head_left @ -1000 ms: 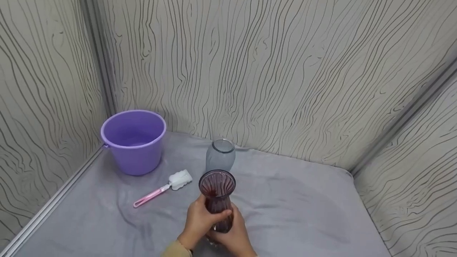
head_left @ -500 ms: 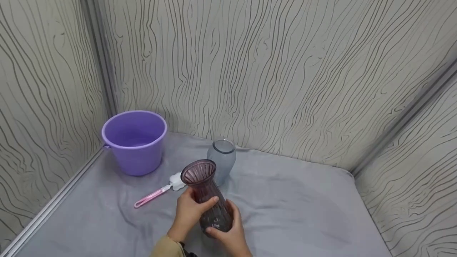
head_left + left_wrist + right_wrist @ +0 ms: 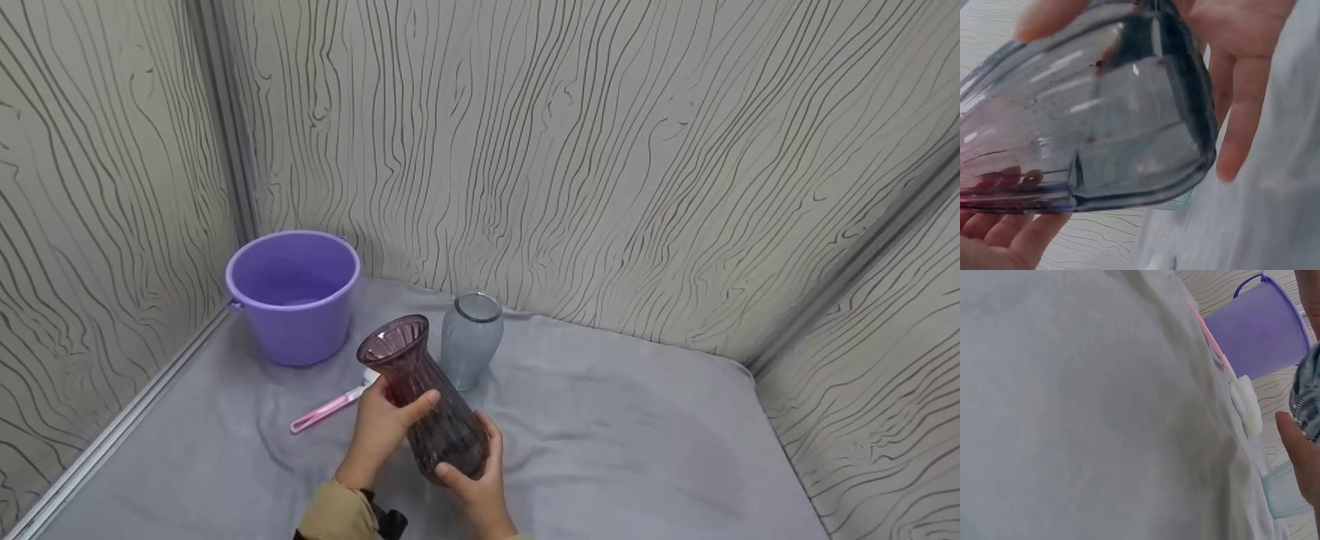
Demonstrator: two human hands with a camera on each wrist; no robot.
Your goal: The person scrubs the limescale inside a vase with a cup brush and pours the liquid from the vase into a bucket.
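A ribbed glass vase (image 3: 446, 427), purple at its flared mouth and greyish lower down, tilts with its mouth to the upper left in the head view. My left hand (image 3: 379, 427) grips it below the mouth, thumb across the front. The lower end is held by my right hand (image 3: 481, 484), its thumb on the near side. Close up in the left wrist view, small dark specks show on the clear body (image 3: 1129, 107). Behind the vase, a pale blue glass vase (image 3: 472, 349) stands upright. A pink-handled sponge brush (image 3: 326, 410) lies to the left, its white head mostly hidden.
A purple bucket (image 3: 296, 330) stands at the back left, near the corner of the patterned walls. Grey cloth (image 3: 630, 450) with some wrinkles covers the table. A metal rail (image 3: 127, 424) runs along the left edge.
The purple vase has gone from nearly upright to tilted, its mouth swinging up and left over the brush head. Both hands have kept hold; the left has moved left and up with it.
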